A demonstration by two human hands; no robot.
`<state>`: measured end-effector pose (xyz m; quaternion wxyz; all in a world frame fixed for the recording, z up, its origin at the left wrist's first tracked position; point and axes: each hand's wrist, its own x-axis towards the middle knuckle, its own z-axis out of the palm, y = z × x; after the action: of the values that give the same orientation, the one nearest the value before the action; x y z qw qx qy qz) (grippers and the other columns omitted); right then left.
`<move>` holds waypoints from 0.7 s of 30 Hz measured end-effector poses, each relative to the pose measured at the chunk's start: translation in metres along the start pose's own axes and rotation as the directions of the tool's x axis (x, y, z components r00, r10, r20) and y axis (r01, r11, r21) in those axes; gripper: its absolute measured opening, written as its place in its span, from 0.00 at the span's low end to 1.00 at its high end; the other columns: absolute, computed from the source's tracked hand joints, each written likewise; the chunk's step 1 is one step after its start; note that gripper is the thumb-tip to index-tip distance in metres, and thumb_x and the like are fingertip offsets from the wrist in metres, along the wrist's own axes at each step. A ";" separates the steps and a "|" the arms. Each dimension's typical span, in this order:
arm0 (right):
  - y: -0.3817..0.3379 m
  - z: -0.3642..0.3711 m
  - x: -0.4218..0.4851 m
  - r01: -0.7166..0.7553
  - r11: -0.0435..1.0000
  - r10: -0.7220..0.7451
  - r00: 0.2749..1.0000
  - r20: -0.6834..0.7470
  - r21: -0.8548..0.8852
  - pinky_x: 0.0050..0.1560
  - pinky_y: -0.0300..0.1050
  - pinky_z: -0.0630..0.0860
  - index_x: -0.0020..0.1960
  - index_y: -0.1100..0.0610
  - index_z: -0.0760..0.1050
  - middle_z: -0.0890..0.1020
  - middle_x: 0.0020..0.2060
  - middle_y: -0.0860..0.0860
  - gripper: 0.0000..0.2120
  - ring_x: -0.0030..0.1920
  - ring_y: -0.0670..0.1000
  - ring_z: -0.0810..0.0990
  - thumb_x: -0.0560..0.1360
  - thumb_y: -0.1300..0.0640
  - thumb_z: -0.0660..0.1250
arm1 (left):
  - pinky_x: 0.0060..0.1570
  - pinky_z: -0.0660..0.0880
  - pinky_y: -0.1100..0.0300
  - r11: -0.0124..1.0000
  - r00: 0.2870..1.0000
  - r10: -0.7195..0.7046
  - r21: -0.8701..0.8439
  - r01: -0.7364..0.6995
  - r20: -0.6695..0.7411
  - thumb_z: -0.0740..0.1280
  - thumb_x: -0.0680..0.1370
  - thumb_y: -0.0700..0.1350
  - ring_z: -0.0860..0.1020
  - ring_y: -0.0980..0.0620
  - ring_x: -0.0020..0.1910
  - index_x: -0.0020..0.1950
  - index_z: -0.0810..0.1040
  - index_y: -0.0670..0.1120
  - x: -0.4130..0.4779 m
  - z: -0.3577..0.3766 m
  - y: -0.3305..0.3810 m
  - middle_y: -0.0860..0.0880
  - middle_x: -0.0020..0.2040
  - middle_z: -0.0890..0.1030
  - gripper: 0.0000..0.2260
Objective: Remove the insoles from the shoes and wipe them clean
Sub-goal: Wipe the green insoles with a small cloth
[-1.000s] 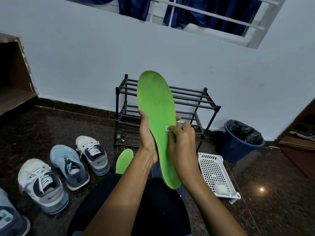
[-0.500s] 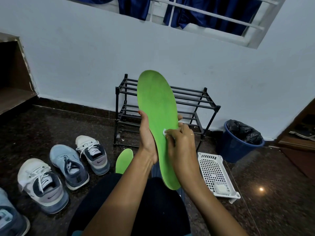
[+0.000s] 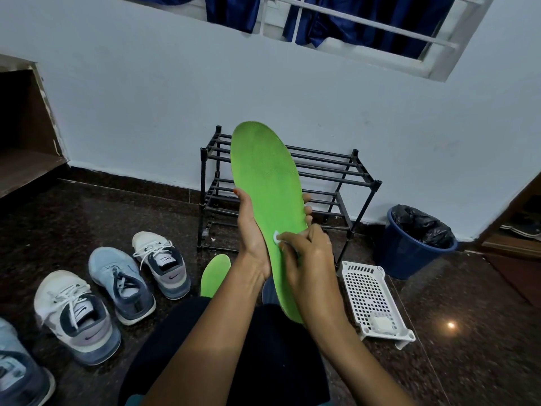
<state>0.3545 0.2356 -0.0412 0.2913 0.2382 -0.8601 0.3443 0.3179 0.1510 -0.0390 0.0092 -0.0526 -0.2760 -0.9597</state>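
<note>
In the head view, the left hand (image 3: 251, 235) clamps the green insole (image 3: 266, 183) at mid-length, thumb on one edge and fingertips curled round the other, holding it upright in front of the shoe rack (image 3: 336, 171). The right hand (image 3: 307, 253) pinches a small white wipe (image 3: 276, 236), fingers bunched together, against the insole's lower half. The wipe is tiny and could slip from the pinch. Hard pressure could buckle the flexible insole, which is unsupported above the grip.
</note>
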 end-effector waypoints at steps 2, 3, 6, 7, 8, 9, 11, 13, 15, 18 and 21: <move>0.005 0.002 0.008 -0.014 0.999 0.014 1.000 -0.007 -0.042 0.44 0.33 0.62 0.47 0.65 0.80 0.68 0.39 0.50 0.07 0.42 0.51 0.68 0.72 0.68 0.66 | 0.42 0.79 0.55 1.000 1.000 0.011 0.014 -0.011 -0.001 0.42 0.75 0.71 0.80 0.46 0.40 0.57 0.77 0.37 0.000 0.001 -0.001 0.39 0.48 0.82 0.42; 0.006 0.003 0.011 -0.023 0.999 0.023 1.000 -0.007 -0.047 0.45 0.36 0.63 0.47 0.65 0.80 0.67 0.39 0.50 0.07 0.42 0.51 0.68 0.72 0.69 0.66 | 0.42 0.79 0.54 1.000 1.000 0.015 0.014 -0.015 -0.005 0.42 0.75 0.71 0.80 0.46 0.39 0.57 0.77 0.37 0.000 0.002 -0.001 0.39 0.47 0.82 0.42; 0.004 0.005 0.010 0.005 1.000 -0.005 1.000 -0.020 -0.029 0.42 0.32 0.60 0.47 0.65 0.80 0.67 0.38 0.50 0.08 0.41 0.51 0.68 0.71 0.69 0.65 | 0.41 0.79 0.55 1.000 1.000 0.011 -0.021 -0.012 -0.015 0.43 0.75 0.71 0.80 0.46 0.38 0.56 0.76 0.37 0.000 0.001 0.002 0.39 0.46 0.82 0.42; 0.002 0.006 0.007 0.014 1.000 -0.014 1.000 -0.026 -0.015 0.41 0.30 0.60 0.46 0.65 0.80 0.67 0.38 0.50 0.08 0.40 0.51 0.68 0.70 0.68 0.64 | 0.41 0.79 0.55 1.000 1.000 0.010 -0.028 -0.011 -0.018 0.43 0.75 0.71 0.80 0.46 0.38 0.56 0.76 0.37 0.000 0.001 0.003 0.39 0.45 0.82 0.42; -0.001 0.006 0.003 0.016 1.000 -0.016 0.999 -0.028 0.005 0.41 0.28 0.60 0.46 0.65 0.81 0.68 0.38 0.49 0.08 0.40 0.51 0.69 0.70 0.67 0.64 | 0.40 0.79 0.56 0.999 1.000 0.008 -0.036 -0.009 -0.021 0.43 0.75 0.72 0.80 0.46 0.38 0.56 0.76 0.36 -0.001 0.001 0.004 0.39 0.45 0.82 0.42; -0.003 0.005 -0.001 0.022 0.999 -0.021 0.999 -0.031 0.024 0.42 0.26 0.60 0.45 0.65 0.81 0.68 0.38 0.49 0.08 0.39 0.51 0.69 0.70 0.66 0.64 | 0.39 0.79 0.57 0.999 1.000 0.002 -0.047 -0.003 -0.023 0.43 0.75 0.72 0.80 0.46 0.38 0.56 0.76 0.36 -0.001 0.000 0.005 0.39 0.45 0.82 0.43; -0.006 0.004 -0.010 0.044 0.998 -0.043 0.998 -0.037 0.044 0.43 0.21 0.60 0.44 0.64 0.81 0.68 0.37 0.48 0.08 0.37 0.50 0.70 0.69 0.66 0.64 | 0.39 0.78 0.58 0.998 1.000 -0.003 -0.070 0.001 -0.019 0.43 0.74 0.73 0.79 0.46 0.39 0.57 0.76 0.35 0.000 -0.001 0.006 0.39 0.46 0.81 0.44; -0.007 0.003 -0.015 0.055 0.997 -0.054 0.998 -0.030 0.047 0.43 0.20 0.59 0.44 0.63 0.81 0.67 0.36 0.47 0.07 0.36 0.49 0.69 0.69 0.65 0.65 | 0.40 0.78 0.58 0.997 1.000 -0.001 -0.078 0.000 -0.013 0.43 0.74 0.73 0.79 0.46 0.40 0.57 0.76 0.35 0.000 -0.001 0.007 0.39 0.47 0.80 0.44; -0.004 0.002 -0.013 0.047 0.998 -0.046 0.999 -0.023 0.041 0.42 0.20 0.59 0.45 0.63 0.81 0.67 0.36 0.47 0.07 0.37 0.48 0.69 0.70 0.65 0.65 | 0.39 0.78 0.58 0.998 1.000 0.001 -0.057 -0.002 -0.017 0.42 0.74 0.73 0.79 0.46 0.40 0.57 0.76 0.35 0.000 -0.001 0.007 0.39 0.48 0.80 0.44; 0.001 0.004 -0.003 0.012 1.000 -0.012 1.000 -0.009 0.008 0.40 0.29 0.60 0.46 0.64 0.81 0.67 0.38 0.49 0.07 0.39 0.51 0.69 0.71 0.66 0.65 | 0.39 0.78 0.57 1.000 1.000 0.011 -0.011 -0.012 -0.027 0.41 0.75 0.72 0.79 0.46 0.39 0.56 0.77 0.36 0.000 0.000 0.005 0.39 0.47 0.81 0.43; 0.002 0.008 0.002 -0.010 1.000 0.010 0.999 -0.031 -0.011 0.41 0.33 0.60 0.46 0.65 0.80 0.68 0.39 0.51 0.07 0.40 0.53 0.70 0.71 0.68 0.64 | 0.39 0.78 0.57 1.000 1.000 0.011 -0.003 -0.011 -0.027 0.41 0.75 0.72 0.80 0.47 0.38 0.54 0.77 0.36 -0.001 -0.001 0.007 0.39 0.46 0.81 0.43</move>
<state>0.3492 0.2302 -0.0455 0.3043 0.2270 -0.8585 0.3447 0.3192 0.1451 -0.0361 0.0183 -0.0411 -0.2742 -0.9606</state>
